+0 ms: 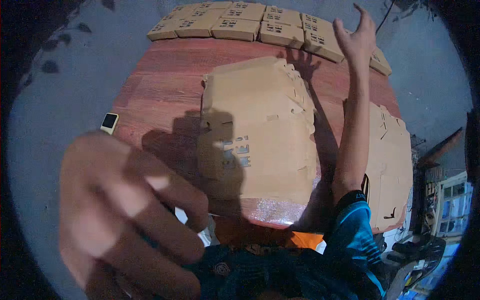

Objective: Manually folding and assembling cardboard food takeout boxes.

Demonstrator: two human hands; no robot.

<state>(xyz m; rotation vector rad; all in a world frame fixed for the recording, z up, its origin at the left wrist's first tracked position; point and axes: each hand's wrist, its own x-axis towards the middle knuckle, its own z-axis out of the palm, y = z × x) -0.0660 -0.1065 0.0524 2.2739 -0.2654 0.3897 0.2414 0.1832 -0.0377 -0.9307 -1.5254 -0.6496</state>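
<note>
One red, wood-grained tabletop (155,75). At its middle, one stack of flat brown cardboard box blanks (270,145), cut slots and tabs along its right edge, dark cut-out lettering on the top sheet. On the right side, partly behind the right forearm, a second pile of flat brown cardboard sheets (390,170). Along the far edge, rows of shallow, folded brown cardboard boxes (237,30), lettered in black. At the left edge, one small pale-framed device with a black screen (109,123). Right hand (357,42): empty, fingers spread, raised before the rightmost boxes; contact cannot be told. Left hand (130,210): close to the camera, fingers bent; whether it grips anything cannot be told.
</note>
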